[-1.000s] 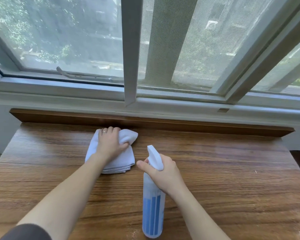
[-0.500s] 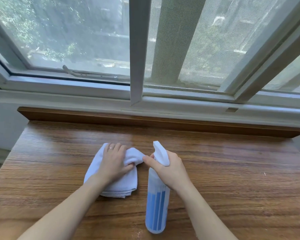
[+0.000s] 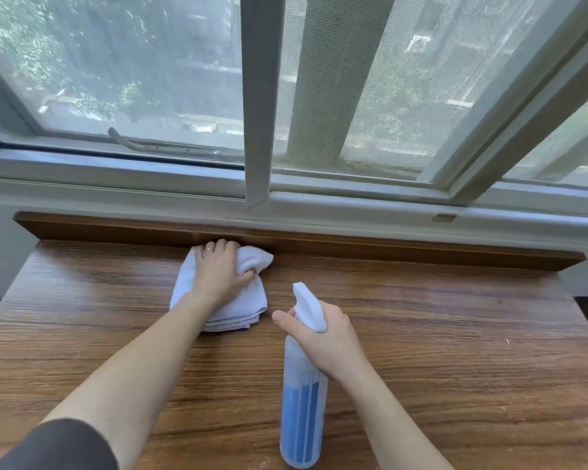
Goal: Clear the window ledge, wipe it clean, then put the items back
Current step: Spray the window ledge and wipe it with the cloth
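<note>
Left hand (image 3: 219, 274) pressing and gripping a folded white cloth (image 3: 224, 308) against the wooden ledge's (image 3: 421, 320) back edge, right hand (image 3: 326, 337) gripping a blue spray bottle (image 3: 302, 412) standing just beside it

No legible text, seemingly.

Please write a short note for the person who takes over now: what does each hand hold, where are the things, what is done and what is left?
Left hand: grips the white cloth, pressed on the wooden ledge at its back rail.
Right hand: holds the spray bottle by its head, bottle standing on the ledge.
Done: no other items show on the ledge.
Left: finish wiping, put the items back; they are out of view.
</note>
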{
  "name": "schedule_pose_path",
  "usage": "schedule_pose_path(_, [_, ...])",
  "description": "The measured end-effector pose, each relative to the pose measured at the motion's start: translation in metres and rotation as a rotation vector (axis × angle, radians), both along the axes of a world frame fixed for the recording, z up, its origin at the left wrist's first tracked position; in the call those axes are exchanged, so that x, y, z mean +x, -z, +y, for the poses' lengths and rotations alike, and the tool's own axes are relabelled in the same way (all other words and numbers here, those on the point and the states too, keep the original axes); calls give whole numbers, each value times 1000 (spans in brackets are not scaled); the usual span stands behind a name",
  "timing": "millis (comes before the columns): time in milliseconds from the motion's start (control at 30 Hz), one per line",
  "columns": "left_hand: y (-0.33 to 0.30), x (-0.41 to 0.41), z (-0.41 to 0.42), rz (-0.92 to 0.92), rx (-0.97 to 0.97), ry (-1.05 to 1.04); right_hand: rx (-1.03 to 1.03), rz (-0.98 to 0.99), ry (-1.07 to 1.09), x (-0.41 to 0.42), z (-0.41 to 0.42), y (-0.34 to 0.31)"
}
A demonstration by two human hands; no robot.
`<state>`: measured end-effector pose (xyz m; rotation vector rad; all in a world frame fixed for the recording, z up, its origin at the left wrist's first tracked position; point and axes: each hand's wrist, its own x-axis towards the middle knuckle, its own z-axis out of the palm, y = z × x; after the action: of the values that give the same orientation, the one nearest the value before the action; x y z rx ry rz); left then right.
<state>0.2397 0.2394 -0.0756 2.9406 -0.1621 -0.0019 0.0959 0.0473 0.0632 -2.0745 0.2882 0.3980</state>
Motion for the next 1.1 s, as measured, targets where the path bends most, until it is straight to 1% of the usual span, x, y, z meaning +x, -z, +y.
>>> schedule_pose_path(200, [-4, -11, 1, 0, 22, 7, 4, -10, -10, -10, -3, -3])
schedule_pose_path(267, [-5, -23, 1, 9, 2, 26, 1, -11, -14, -15, -5, -3])
schedule_pose_path(367, [-4, -51, 5, 2, -63, 74, -14, -19, -18, -21, -7, -2])
schedule_pose_path(500, [2, -95, 13, -54, -103, 98, -18, -10, -14, -31, -8, -2])
schedule_pose_path(700, [9, -141, 18, -112, -135, 43, -17, 3, -15, -43, -5, -1])
schedule_pose_path(967, [5, -148, 15, -92, -153, -9, -55, 28, 14, -52, -7, 6])
schedule_pose_path(1100, [7, -146, 14, -112, -149, -4, -19, 13, 37, -51, -12, 6])
